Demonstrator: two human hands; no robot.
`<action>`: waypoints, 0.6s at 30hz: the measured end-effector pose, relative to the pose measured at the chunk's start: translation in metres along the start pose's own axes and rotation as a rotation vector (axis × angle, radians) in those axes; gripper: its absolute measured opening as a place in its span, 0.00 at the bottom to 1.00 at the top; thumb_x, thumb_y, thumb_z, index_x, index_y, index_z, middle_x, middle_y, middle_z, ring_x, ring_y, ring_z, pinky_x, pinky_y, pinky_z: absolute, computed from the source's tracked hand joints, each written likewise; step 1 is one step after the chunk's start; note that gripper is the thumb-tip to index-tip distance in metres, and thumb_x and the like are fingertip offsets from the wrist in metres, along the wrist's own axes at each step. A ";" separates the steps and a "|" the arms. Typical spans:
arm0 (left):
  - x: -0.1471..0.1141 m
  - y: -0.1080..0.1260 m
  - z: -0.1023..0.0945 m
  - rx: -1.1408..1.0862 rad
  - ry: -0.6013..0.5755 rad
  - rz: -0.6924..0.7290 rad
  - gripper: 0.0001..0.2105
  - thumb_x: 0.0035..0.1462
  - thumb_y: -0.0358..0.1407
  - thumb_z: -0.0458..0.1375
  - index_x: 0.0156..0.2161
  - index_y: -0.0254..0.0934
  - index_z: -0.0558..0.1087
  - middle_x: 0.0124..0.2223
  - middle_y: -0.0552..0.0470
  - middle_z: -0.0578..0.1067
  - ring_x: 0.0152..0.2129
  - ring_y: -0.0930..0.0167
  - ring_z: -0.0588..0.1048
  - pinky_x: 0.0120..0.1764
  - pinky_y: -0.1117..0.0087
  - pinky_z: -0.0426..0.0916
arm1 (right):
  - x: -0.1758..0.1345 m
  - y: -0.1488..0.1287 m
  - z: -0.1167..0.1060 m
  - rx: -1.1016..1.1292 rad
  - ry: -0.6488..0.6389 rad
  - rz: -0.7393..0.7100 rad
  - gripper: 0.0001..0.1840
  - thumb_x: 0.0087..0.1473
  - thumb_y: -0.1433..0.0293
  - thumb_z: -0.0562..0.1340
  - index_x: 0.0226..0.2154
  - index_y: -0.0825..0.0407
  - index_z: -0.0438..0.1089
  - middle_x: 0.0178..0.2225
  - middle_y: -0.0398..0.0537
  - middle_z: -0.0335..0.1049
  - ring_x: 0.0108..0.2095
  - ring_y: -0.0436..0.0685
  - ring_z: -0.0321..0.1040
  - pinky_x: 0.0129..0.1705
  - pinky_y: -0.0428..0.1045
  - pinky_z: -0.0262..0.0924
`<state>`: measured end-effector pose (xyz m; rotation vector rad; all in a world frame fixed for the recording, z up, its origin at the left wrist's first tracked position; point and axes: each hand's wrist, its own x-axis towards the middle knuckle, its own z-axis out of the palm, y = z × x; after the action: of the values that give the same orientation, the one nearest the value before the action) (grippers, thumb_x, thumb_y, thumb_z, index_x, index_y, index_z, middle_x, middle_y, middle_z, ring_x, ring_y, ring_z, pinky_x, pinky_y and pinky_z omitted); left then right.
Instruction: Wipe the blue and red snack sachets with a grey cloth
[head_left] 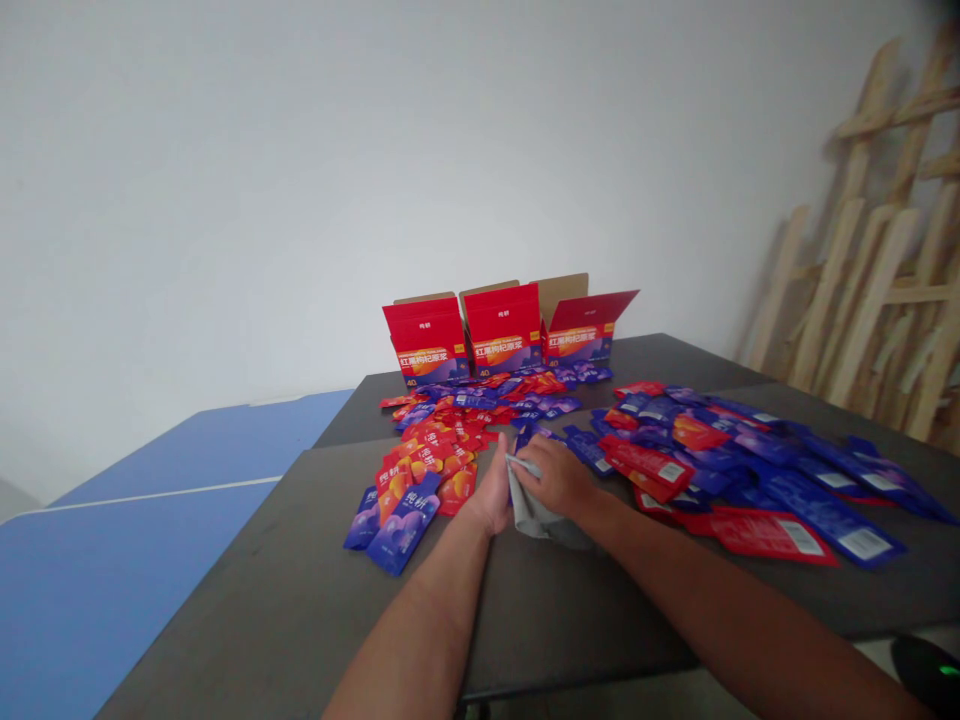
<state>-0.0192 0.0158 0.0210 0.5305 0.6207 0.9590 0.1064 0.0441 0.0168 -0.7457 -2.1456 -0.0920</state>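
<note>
My left hand (493,487) is closed, turned palm inward, just above the dark table. A narrow strip of a purple pouch (523,433) shows between my hands; most of it is hidden behind the fingers. My right hand (556,476) grips a grey cloth (534,517), pressed against the pouch, its loose end hanging toward the table. To the left lie red-orange pouches (426,460) and purple pouches (405,522), fronts up, in overlapping rows. On the right is a loose heap of blue-purple pouches (817,500) and red pouches (765,533), many with white barcode labels showing.
Three open red and purple cartons (431,350) stand side by side at the back of the dark table (300,600). A blue table (135,560) with white lines adjoins on the left. Wooden frames (855,290) lean against the wall at right.
</note>
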 end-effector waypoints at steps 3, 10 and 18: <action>0.001 -0.004 0.001 0.072 -0.022 0.006 0.32 0.55 0.59 0.47 0.49 0.32 0.71 0.40 0.41 0.78 0.40 0.61 0.76 0.46 0.62 0.67 | 0.002 0.008 -0.001 0.030 0.103 0.167 0.07 0.58 0.66 0.56 0.32 0.51 0.67 0.32 0.48 0.67 0.36 0.57 0.64 0.38 0.51 0.58; 0.003 -0.005 0.001 0.149 -0.109 0.107 0.27 0.53 0.45 0.60 0.58 0.42 0.64 0.42 0.47 0.78 0.38 0.66 0.77 0.43 0.66 0.69 | 0.003 0.023 0.001 0.133 0.242 0.360 0.09 0.58 0.63 0.55 0.31 0.50 0.65 0.31 0.47 0.67 0.34 0.56 0.65 0.38 0.50 0.58; 0.001 -0.002 0.003 0.056 -0.089 0.136 0.24 0.52 0.39 0.61 0.56 0.43 0.66 0.42 0.49 0.78 0.35 0.67 0.77 0.42 0.66 0.70 | 0.002 0.038 0.004 0.128 0.287 0.467 0.12 0.58 0.60 0.53 0.32 0.51 0.65 0.31 0.48 0.68 0.36 0.57 0.66 0.39 0.51 0.59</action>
<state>-0.0155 0.0149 0.0219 0.6686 0.5378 1.0424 0.1233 0.0774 0.0089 -1.0675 -1.6471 0.1746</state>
